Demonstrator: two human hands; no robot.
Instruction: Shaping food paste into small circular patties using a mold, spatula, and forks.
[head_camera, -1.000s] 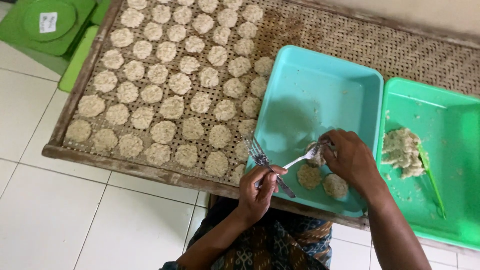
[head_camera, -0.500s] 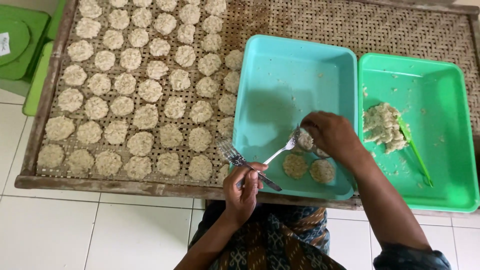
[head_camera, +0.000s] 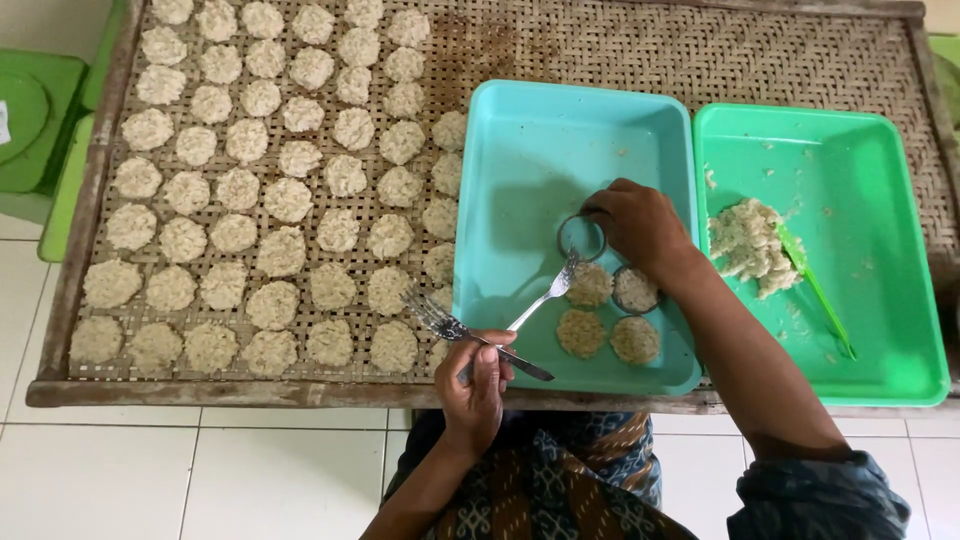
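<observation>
since the earlier frame, right hand (head_camera: 635, 225) has shifted up the teal tray (head_camera: 520, 150), off the patties and onto a metal ring mould (head_camera: 581, 237); its fingertips pinch the ring's right rim, hiding that part. left hand (head_camera: 478, 385) is closed around two forks (head_camera: 455, 328) crossed in one grip; the handle ends are covered by the fingers. one fork's tines touch a patty (head_camera: 590, 285) in the teal tray (four patties lie there, one inside a second ring). green tray (head_camera: 880, 250) holds a dough lump (head_camera: 748, 245) and a green spatula (head_camera: 815, 290). woven rack (head_camera: 700, 50) carries rows of finished patties (head_camera: 260, 200); its top rows are cut off.
</observation>
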